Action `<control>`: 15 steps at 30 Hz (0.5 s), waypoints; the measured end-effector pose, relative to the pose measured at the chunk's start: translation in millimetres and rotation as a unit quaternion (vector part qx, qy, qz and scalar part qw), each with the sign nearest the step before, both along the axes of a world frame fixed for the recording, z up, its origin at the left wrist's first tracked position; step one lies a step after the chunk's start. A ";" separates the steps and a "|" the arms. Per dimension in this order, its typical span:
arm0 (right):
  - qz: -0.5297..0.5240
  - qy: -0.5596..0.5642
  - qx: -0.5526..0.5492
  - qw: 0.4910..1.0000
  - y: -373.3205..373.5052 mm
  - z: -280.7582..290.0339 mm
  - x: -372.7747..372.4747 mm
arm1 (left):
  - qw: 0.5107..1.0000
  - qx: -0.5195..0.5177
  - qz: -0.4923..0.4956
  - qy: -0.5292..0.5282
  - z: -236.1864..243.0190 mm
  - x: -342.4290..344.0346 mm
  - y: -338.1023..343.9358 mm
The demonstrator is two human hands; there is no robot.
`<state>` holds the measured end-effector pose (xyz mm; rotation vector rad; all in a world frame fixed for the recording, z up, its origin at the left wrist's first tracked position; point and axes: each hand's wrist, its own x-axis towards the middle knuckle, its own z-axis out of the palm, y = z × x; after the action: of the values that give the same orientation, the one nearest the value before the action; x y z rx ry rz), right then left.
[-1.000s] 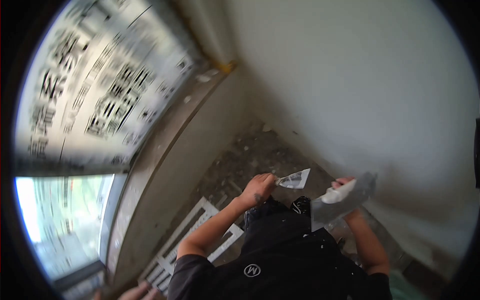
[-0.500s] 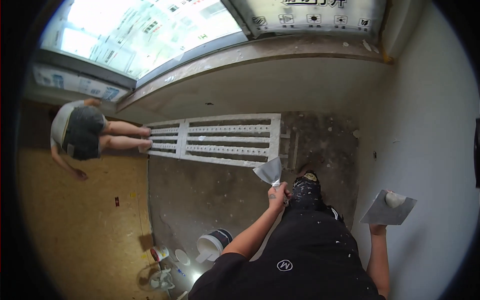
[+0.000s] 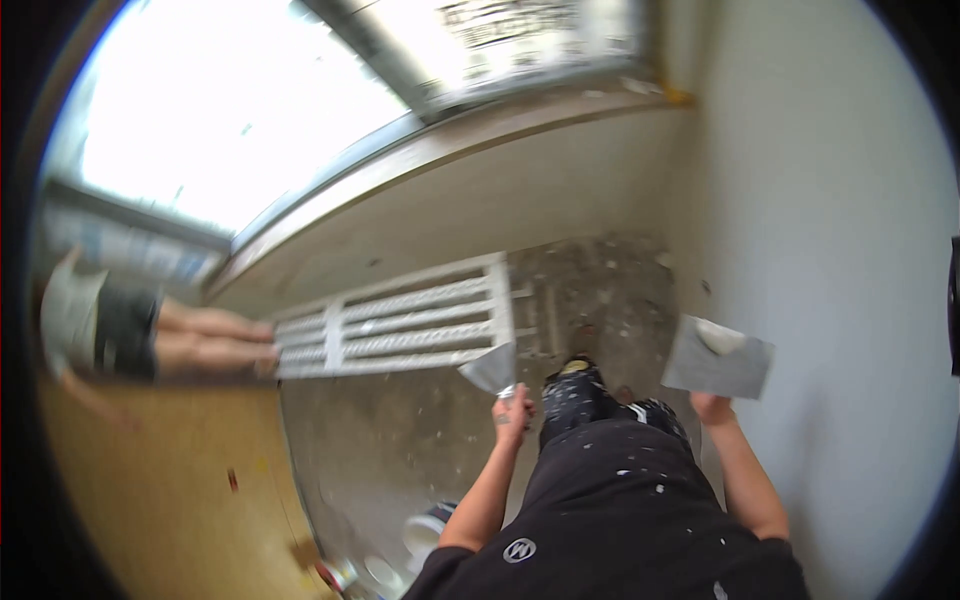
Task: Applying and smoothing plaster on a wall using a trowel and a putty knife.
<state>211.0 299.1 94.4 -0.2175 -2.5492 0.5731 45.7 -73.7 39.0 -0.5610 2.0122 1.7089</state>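
Note:
My left hand [image 3: 511, 416] is closed round the handle of a putty knife [image 3: 490, 370], its broad triangular metal blade angled up to the left. In the view the blade overlaps the near right corner of a white slatted bench-like platform [image 3: 500, 310]. On the right, my right hand [image 3: 711, 407] grips a square metal plastering hawk [image 3: 728, 374] from below, so its handle is hidden. A pale lump of putty [image 3: 720, 337] sits near the hawk's far edge. The hawk is held close to the pale wall [image 3: 830, 300].
Another person [image 3: 125, 325], blurred, is at the platform's far left end. Below left are a white bucket [image 3: 424, 535] and a small tub [image 3: 336, 574]. A window sill [image 3: 480, 135] runs along the far wall. Yellowish board [image 3: 170, 470] covers the left floor.
The view has swung, shifting the room left and blurring it. My right hand has brought the hawk forward and nearer my body. My left hand still holds the putty knife.

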 end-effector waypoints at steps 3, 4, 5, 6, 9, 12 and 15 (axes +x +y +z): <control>-0.113 0.011 0.068 0.991 -10.0 -27.1 -4.4 | 0.996 -0.004 -0.063 0.056 12.7 -35.7 6.4; -0.125 -0.015 0.060 0.990 -14.0 -21.8 -15.3 | 0.996 -0.005 -0.071 0.058 8.5 -49.7 3.6; -0.135 -0.039 0.051 0.989 -11.1 -21.2 -21.6 | 0.994 -0.001 -0.096 0.053 6.0 -65.0 12.3; -0.160 -0.045 0.053 0.985 -8.2 -28.0 -22.7 | 0.987 -0.026 -0.132 0.086 4.3 -82.9 21.6; -0.185 -0.089 0.059 0.977 -6.0 -56.2 -36.4 | 0.953 -0.120 -0.248 0.126 -22.3 -142.8 24.8; -0.209 -0.142 0.040 0.967 2.4 -92.3 -64.3 | 0.926 -0.179 -0.298 0.148 -33.1 -199.7 65.8; -0.215 -0.171 0.003 0.961 19.7 -149.9 -111.1 | 0.876 -0.217 -0.386 0.189 -68.1 -273.0 93.4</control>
<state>99.9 318.7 -55.5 -0.9141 -2.7012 0.3808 -227.2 19.7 -29.2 0.4692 2.4278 0.9181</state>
